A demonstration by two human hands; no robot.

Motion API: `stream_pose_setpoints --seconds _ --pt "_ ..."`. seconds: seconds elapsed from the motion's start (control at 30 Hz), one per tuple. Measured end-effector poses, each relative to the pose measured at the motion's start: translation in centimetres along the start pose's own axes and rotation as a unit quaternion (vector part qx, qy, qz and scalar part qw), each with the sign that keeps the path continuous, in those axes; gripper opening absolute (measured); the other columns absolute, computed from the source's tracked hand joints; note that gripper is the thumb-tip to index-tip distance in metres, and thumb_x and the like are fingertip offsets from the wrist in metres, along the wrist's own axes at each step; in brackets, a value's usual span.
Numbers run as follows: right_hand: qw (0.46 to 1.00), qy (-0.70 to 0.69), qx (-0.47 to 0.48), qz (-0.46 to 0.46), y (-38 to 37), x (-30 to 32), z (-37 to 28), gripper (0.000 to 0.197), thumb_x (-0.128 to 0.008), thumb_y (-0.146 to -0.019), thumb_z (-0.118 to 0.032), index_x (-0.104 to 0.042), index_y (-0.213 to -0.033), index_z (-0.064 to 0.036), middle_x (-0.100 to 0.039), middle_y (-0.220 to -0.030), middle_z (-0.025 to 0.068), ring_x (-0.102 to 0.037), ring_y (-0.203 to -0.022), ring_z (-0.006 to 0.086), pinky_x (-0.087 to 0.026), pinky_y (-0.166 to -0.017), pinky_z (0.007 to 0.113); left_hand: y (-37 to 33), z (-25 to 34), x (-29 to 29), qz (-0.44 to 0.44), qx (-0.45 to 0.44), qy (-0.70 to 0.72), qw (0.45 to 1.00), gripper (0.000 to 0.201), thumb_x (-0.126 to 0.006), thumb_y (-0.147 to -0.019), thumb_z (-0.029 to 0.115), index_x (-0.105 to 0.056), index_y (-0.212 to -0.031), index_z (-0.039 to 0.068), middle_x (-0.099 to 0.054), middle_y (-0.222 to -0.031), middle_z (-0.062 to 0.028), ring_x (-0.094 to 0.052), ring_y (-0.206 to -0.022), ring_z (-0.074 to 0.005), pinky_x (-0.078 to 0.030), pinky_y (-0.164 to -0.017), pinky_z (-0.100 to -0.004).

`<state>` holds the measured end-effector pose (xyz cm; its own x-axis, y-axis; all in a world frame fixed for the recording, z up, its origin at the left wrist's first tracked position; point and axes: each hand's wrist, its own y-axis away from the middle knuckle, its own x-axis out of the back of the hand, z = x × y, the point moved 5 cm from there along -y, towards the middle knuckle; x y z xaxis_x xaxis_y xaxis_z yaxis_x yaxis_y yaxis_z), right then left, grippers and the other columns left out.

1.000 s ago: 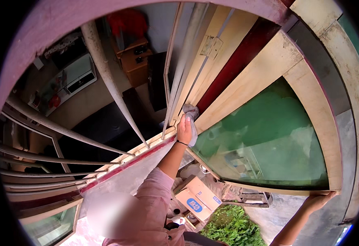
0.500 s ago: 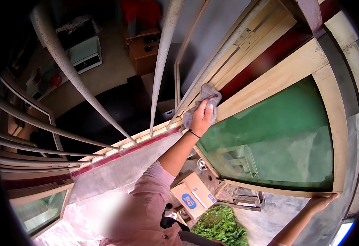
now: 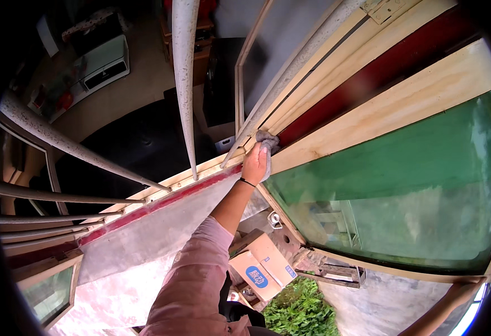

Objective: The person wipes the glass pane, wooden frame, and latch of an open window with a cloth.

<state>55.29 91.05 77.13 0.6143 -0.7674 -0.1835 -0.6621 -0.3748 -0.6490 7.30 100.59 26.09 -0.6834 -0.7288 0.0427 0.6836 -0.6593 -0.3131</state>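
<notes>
Left hand [image 3: 254,163]: you have the fingers bent in around a bunched grey cloth [image 3: 267,137], part of which hangs out along the right side of the palm. Cloth location: near end of the dark red strip [image 3: 369,87], in the corner where the cream window frame [image 3: 335,84] and the open window sash [image 3: 380,115] come together. Which of these surfaces it presses on, you cannot tell from this view. Thin black band [image 3: 248,182] on your left wrist; pink sleeve [image 3: 198,274] on that arm.

Right hand [image 3: 465,289]: at the sash's near right corner, touching the lower edge of its frame. Fingers dim and partly hidden; cannot tell how far they are curled or how firmly they hold.

Sash: cream frame, green-looking pane [image 3: 380,179] with pale smears at its right side. Hinge [image 3: 385,10] on the far part of the cream frame.

Left of your left hand: pale metal bars [image 3: 184,73] running down to a cream sill [image 3: 209,167], dark room beyond. Below, between your arms: cardboard box [image 3: 279,263], with leafy green plants [image 3: 304,308] just beside it, on the near side.
</notes>
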Motion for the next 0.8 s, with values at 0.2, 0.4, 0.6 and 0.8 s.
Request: stream_pose_setpoints --seconds 0.2,0.4,0.6,0.8 --pt "1.0 0.001 0.012 -0.028 -0.8 0.1 0.2 0.052 -0.042 -0.098 -0.033 -0.039 -0.131 0.0076 -0.047 -0.127 0.0152 -0.047 -0.113 0.022 -0.038 -0.099 0.033 -0.5 -2.8 0.3 -0.039 -0.016 -0.064 0.997 0.023 -0.046 -0.093 0.021 -0.051 -0.107 0.002 -0.06 -0.092 -0.0267 -0.058 -0.085 -0.0442 -0.046 -0.072 -0.0483" --pt "1.0 0.011 -0.017 -0.014 0.1 -0.4 0.7 0.053 -0.044 -0.097 -0.032 -0.038 -0.132 0.0071 -0.049 -0.122 0.0142 -0.05 -0.106 0.0211 -0.041 -0.093 0.031 9.3 -13.8 6.6 -0.061 0.242 -0.174 0.953 0.034 -0.044 -0.093 0.025 -0.048 -0.122 0.008 -0.06 -0.104 -0.0264 -0.058 -0.092 -0.044 -0.046 -0.079 -0.0516" --pt "1.0 -0.004 0.02 -0.006 0.8 -0.3 -0.2 0.055 -0.049 -0.095 -0.035 -0.043 -0.128 0.0089 -0.049 -0.126 0.0165 -0.049 -0.112 0.024 -0.04 -0.097 0.032 8.8 -12.8 5.0 0.056 0.244 -0.074 0.965 0.039 -0.046 -0.094 0.032 -0.055 -0.117 0.003 -0.061 -0.107 -0.0234 -0.057 -0.101 -0.0399 -0.045 -0.086 -0.0431" --pt "1.0 0.0 0.003 0.023 0.7 -0.7 -0.4 0.053 -0.044 -0.097 -0.033 -0.044 -0.123 0.0135 -0.051 -0.121 0.0151 -0.05 -0.108 0.0221 -0.04 -0.095 0.03 3.7 -10.7 1.3 0.015 0.186 0.089 0.978 0.04 -0.048 -0.094 0.034 -0.057 -0.114 0.001 -0.064 -0.106 -0.0179 -0.061 -0.099 -0.0281 -0.044 -0.086 -0.0337"
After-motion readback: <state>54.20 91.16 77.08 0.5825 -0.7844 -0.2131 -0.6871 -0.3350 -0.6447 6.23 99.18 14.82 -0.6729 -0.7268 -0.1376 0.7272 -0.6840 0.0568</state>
